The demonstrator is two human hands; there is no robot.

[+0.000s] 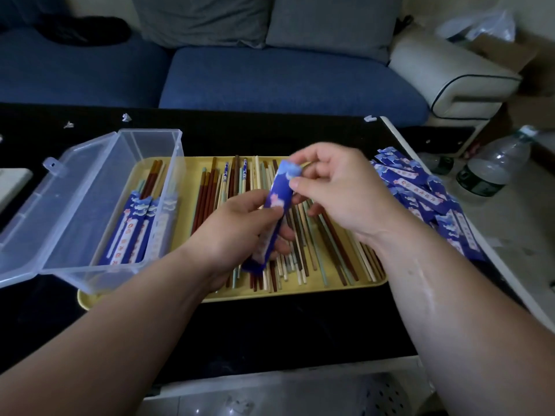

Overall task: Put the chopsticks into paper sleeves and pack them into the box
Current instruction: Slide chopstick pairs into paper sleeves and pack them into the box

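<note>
Both forearms reach in from the bottom edge, meeting over the yellow tray. Left hand grips the lower part of a blue paper sleeve, fingers wrapped round it; right hand pinches the sleeve's top end w/ thumb and fingertips, apparently working the mouth open. No chopstick visibly inside it yet, though the hands hide part of it.

Progress, judged from the layout: early. Clear plastic box, lid hinged open to the left, sits on the tray's left end and holds only a few sleeved pairs, stick ends poking out the tops. Loose chopsticks — brown, pale wood, mint, a couple blue-and-white patterned — cover most of the tray, so the bulk is still to do. Stack of empty sleeves lies just right of the tray on the black tabletop, plenty left.

Around: blue sofa behind the table, water bottle on the floor at right, small paper scraps along the table's far edge. Nothing blocks the path to the box; the open lid leans away from the work. Sticks lie crossed and piled, so picking a matched pair may take sorting.
</note>
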